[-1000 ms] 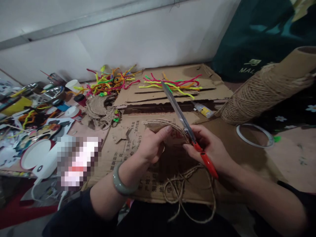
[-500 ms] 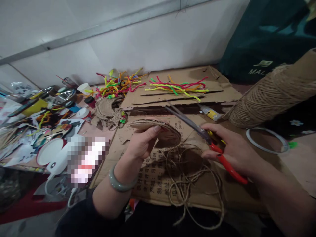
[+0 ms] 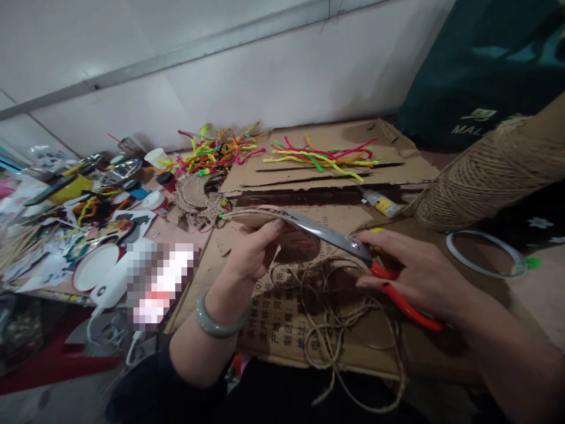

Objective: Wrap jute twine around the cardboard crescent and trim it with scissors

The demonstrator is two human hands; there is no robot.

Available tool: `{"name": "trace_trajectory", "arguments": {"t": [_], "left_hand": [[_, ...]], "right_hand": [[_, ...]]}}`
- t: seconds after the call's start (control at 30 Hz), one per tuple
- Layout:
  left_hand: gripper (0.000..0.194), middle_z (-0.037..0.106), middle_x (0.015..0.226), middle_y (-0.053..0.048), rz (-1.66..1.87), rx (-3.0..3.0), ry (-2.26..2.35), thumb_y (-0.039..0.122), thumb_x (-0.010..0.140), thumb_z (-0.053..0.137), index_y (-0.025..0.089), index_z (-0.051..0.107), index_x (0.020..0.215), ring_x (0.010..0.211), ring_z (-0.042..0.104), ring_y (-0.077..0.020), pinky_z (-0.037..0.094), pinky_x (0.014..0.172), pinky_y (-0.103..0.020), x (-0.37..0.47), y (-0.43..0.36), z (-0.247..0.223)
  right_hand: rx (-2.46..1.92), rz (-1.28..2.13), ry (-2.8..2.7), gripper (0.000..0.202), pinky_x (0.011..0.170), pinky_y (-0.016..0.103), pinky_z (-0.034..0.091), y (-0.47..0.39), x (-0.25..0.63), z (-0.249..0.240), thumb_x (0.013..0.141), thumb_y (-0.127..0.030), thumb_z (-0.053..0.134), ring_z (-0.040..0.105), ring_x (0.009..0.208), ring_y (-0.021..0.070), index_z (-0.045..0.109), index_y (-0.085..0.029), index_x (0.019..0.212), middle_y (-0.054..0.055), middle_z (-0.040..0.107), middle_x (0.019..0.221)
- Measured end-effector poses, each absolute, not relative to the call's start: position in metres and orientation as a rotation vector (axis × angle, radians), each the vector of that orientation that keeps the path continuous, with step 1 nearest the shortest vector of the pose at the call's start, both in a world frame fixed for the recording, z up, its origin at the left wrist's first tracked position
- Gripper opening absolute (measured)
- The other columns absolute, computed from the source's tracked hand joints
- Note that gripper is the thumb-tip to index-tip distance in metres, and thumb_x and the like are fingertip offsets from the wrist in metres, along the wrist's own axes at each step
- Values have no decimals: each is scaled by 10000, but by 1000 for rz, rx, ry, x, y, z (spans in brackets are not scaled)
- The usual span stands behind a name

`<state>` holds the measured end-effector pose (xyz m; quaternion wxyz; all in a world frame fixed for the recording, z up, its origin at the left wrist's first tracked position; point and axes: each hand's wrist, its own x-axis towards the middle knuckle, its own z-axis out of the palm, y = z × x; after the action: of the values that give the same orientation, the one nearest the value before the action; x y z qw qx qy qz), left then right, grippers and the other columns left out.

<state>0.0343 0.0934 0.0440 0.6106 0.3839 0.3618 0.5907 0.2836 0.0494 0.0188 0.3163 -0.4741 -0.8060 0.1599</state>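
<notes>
The scissors, pointing past it half a second ago, now reach the rope-edged piece at frame centre, so work seems focused on its edge; the left hand's grip pinches the piece, the right hand's wraps the scissors' red handles. Upper-right bag reads "MAL"; lower-centre cardboard, "产地"

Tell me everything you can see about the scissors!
The scissors have shiny grey blades that look like metal, a round pivot and red handles that look like plastic. The right hand holds them by the handles, hiding part of one. The blades slant left, up to the edge of the card in the left hand; the tips are hard to see, so I can't tell how wide they are open.
</notes>
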Motion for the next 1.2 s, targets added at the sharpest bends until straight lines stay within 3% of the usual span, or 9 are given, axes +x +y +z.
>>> {"name": "trace_trajectory", "arguments": {"t": [0.23,0.83,1.03,1.2], "left_hand": [[436,761,852,-2,1344,911,818,331,612,855,250,721,1019,899,710,-198,580,844,-309,33,94,41],[280,748,780,6,1385,877,827,357,573,866,247,704,774,813,707,-208,591,787,-325,35,92,40],[294,752,792,9,1364,866,817,361,567,874,244,709,780,809,705,-199,590,748,-300,34,91,42],[354,756,824,2,1373,874,850,368,561,867,246,710,853,816,705,-214,585,760,-329,34,92,41]], "right_hand": [[-1220,412,-2113,511,703,361,578,50,283,19,767,-577,693,710,813,245,674,-256,1163,69,743,990],[-1204,266,-2151,514,675,394,592,46,278,18,821,-618,603,725,819,275,674,-243,1165,88,751,987],[-1237,199,-2162,505,682,396,585,44,277,13,848,-612,567,724,830,278,652,-240,1179,88,747,1006],[-1264,221,-2161,454,664,387,577,44,276,14,816,-555,642,722,800,272,658,-276,1173,67,753,990]]}}
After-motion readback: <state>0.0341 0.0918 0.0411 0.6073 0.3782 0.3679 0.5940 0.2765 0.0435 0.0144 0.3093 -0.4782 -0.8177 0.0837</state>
